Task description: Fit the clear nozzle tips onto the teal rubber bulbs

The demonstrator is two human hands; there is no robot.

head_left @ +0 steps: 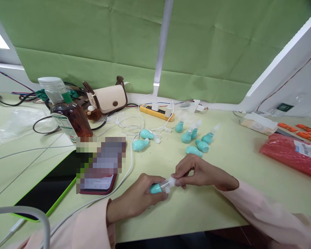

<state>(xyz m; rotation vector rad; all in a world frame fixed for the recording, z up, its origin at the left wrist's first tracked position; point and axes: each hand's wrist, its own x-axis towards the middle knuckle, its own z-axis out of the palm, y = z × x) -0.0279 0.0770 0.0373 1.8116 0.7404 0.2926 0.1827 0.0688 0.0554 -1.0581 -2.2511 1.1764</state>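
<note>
My left hand (137, 195) is closed around a turquoise bulb aspirator (156, 188), which lies tilted with its clear nozzle pointing up to the right. At the nozzle's end, the thumb and fingers of my right hand (199, 171) pinch a whitish soft tip (172, 181). Whether that tip is fully seated cannot be made out. Beyond my right hand are several more turquoise bulbs (186, 137), some upright with pale tips and some lying down. Two others, one of them this turquoise bulb (140, 145), rest on their sides beyond my left hand.
Left of my hands lie a phone (100, 185) and a black tablet-like device (52, 183) with a green edge. A brown bottle (71, 116), a cream bag (110, 98) and a yellow power strip (157, 112) stand farther back. White cable (131, 162) crosses the table. A red package (290, 152) lies right.
</note>
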